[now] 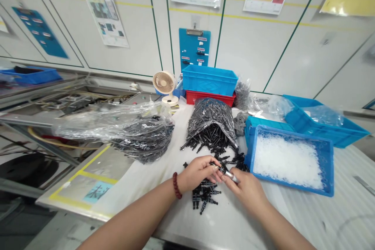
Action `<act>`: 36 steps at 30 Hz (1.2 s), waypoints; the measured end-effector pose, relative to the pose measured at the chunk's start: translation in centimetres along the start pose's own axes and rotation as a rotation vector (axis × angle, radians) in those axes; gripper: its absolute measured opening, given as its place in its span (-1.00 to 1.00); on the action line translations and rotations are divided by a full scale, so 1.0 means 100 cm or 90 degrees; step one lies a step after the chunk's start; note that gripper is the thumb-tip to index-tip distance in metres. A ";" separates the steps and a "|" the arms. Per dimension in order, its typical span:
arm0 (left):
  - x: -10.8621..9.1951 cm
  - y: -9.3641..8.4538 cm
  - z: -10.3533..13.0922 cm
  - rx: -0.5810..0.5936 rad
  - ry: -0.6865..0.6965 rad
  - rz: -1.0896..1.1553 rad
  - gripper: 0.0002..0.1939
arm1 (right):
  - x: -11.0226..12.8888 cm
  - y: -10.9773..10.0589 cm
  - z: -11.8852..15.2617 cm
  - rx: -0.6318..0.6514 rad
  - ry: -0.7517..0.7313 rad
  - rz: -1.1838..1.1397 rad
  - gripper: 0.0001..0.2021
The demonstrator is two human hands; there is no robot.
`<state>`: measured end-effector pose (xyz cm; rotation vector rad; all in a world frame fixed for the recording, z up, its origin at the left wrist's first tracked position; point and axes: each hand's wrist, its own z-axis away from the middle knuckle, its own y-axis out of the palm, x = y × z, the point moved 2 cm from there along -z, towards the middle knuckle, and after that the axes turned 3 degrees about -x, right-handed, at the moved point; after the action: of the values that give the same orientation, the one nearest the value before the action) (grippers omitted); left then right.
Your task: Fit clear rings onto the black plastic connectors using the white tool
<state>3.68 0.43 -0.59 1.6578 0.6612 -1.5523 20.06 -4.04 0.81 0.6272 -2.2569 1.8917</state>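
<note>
My left hand [197,174], with a beaded bracelet at the wrist, pinches a small black ribbed plastic part [220,168]. My right hand [249,189] is closed around a silver cylindrical tool [231,175] whose tip meets the black part; the fingers partly hide where they join. Beneath and in front of both hands lies a pile of similar black parts [205,196], several with pale rings around them. Just beyond, an open clear bag [211,119] spills more black parts onto the table. To the right, a tilted blue bin [330,166] holds many small translucent white rings [288,160].
A second clear bag of black parts [143,136] lies at left. Behind stand a small beige fan [164,84] and a blue bin [209,80] stacked on a red one [191,97]. Another blue bin [345,133] with plastic bags sits far right.
</note>
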 end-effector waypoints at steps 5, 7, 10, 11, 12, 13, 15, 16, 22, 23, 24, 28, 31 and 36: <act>-0.003 -0.005 -0.002 -0.025 -0.038 0.084 -0.62 | -0.003 -0.002 0.000 -0.031 -0.014 -0.107 -0.78; -0.004 -0.004 -0.001 -0.016 -0.043 0.085 -0.62 | -0.003 -0.001 0.001 -0.058 -0.020 -0.163 -0.80; -0.004 0.000 0.000 0.013 -0.041 0.066 -0.61 | -0.001 0.000 0.002 -0.080 -0.034 -0.236 -0.79; -0.003 0.002 0.001 0.022 -0.037 0.059 -0.61 | 0.000 0.001 0.003 -0.083 -0.043 -0.253 -0.80; -0.003 0.003 0.002 0.030 -0.032 0.052 -0.61 | 0.001 0.001 0.003 -0.085 -0.054 -0.266 -0.82; -0.004 0.004 0.002 0.034 -0.025 0.046 -0.62 | 0.001 0.001 0.003 -0.089 -0.062 -0.275 -0.84; -0.004 0.005 0.003 0.034 -0.007 0.032 -0.63 | 0.002 0.000 0.004 -0.101 -0.062 -0.278 -0.87; -0.004 0.005 0.004 0.030 0.001 0.024 -0.64 | 0.003 0.000 0.004 -0.109 -0.056 -0.275 -0.88; -0.006 0.004 0.004 0.009 -0.012 -0.010 -0.66 | 0.004 -0.002 0.007 -0.150 -0.087 -0.195 -0.88; -0.006 0.004 0.005 0.011 -0.022 -0.009 -0.66 | 0.004 -0.002 0.007 -0.152 -0.101 -0.172 -0.89; -0.006 0.003 0.005 0.013 -0.030 -0.009 -0.67 | 0.004 -0.002 0.007 -0.154 -0.115 -0.151 -0.89; -0.007 0.002 0.005 0.023 -0.051 -0.026 -0.70 | 0.007 -0.002 0.008 -0.171 -0.179 -0.097 -0.88; -0.008 0.002 0.006 0.024 -0.057 -0.046 -0.73 | 0.009 -0.003 0.009 -0.184 -0.217 -0.074 -0.86; -0.009 0.001 0.005 0.019 -0.066 -0.048 -0.74 | 0.011 -0.005 0.008 -0.157 -0.204 -0.025 -0.85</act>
<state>3.36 0.03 0.28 1.5772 0.6559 -1.6978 19.38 -5.13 1.45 0.9841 -2.5924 1.5504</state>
